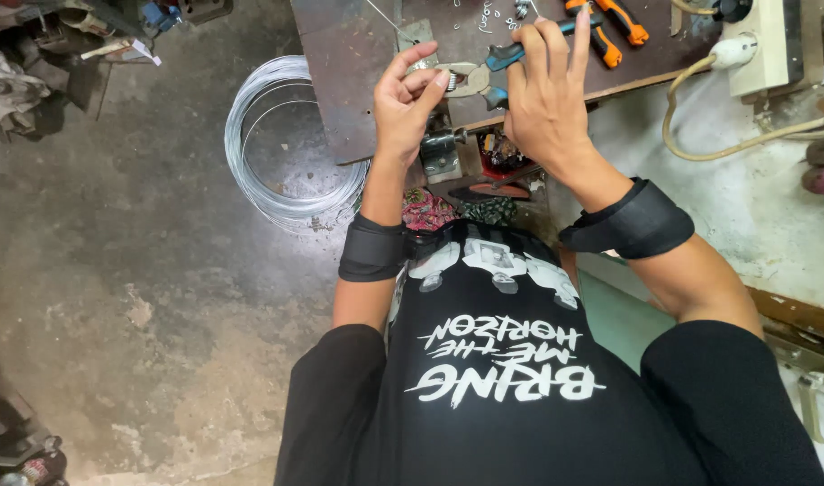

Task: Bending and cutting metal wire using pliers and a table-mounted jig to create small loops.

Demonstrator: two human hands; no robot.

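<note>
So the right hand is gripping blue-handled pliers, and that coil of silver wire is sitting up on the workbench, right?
Not quite. The right hand does grip the blue-handled pliers, but the coil of silver wire lies on the concrete floor beside the workbench, not on it. The head view shows this.

I wear a black t-shirt point(520, 396) with short sleeves that end just above my elbows. White block lettering crosses its chest, and above the lettering sits a pale printed picture. A wide black band point(372, 248) wraps my left wrist, up and left of the lettering. A matching black band point(630, 221) circles my right forearm, up and right of it.
</note>
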